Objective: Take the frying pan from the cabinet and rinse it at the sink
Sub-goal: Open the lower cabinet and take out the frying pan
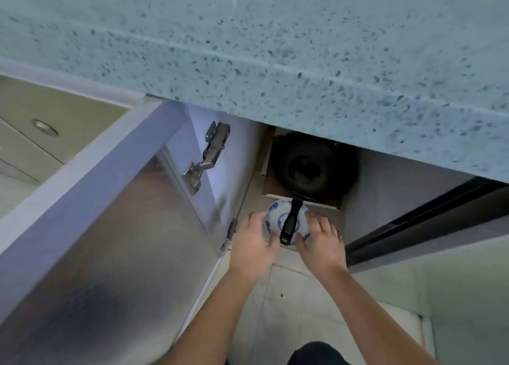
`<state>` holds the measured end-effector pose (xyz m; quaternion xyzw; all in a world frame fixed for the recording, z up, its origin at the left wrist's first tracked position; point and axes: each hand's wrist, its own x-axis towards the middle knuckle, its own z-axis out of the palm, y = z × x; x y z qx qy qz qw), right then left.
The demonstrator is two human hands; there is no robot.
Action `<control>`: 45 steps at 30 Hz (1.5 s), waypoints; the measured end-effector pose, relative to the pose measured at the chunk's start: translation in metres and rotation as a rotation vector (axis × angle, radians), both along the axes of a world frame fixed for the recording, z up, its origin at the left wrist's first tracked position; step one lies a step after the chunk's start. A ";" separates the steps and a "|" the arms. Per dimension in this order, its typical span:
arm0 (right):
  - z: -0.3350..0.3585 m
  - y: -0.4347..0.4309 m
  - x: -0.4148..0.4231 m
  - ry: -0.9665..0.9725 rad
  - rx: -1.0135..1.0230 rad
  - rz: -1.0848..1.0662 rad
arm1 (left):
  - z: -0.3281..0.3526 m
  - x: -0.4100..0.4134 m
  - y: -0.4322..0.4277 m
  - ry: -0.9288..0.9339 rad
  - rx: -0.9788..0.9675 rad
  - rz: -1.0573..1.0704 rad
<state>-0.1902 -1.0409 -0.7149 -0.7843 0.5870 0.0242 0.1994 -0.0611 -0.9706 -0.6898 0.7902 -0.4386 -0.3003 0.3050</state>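
Note:
A dark frying pan (312,166) sits deep in the open cabinet under the speckled counter, resting in a shallow cardboard box. Its black handle (289,224) points toward me and lies over a white bowl with blue patterns (275,221). My left hand (254,243) cups the bowl's left side, fingers curled on its rim. My right hand (321,240) presses against the bowl's right side, thumb close to the handle's end. Both hands appear to hold the bowl. The pan's far rim is hidden by the counter's edge.
The cabinet door (115,227) stands open to the left, with metal hinges (205,158) on it. A speckled blue-grey countertop (275,48) overhangs the cabinet. A second dark-edged door (413,221) stands on the right. Pale floor tiles (289,309) lie below my arms.

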 end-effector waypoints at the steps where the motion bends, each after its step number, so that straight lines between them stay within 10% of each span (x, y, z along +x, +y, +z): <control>1: -0.015 -0.006 0.002 -0.018 -0.017 -0.019 | -0.012 0.002 -0.008 0.003 -0.011 0.000; 20: -0.187 -0.079 0.028 -0.501 0.092 -0.440 | -0.205 -0.018 -0.091 0.336 -0.036 0.120; 45: -0.237 -0.132 0.032 -1.056 0.829 -0.755 | -0.231 -0.030 -0.128 0.611 0.161 0.045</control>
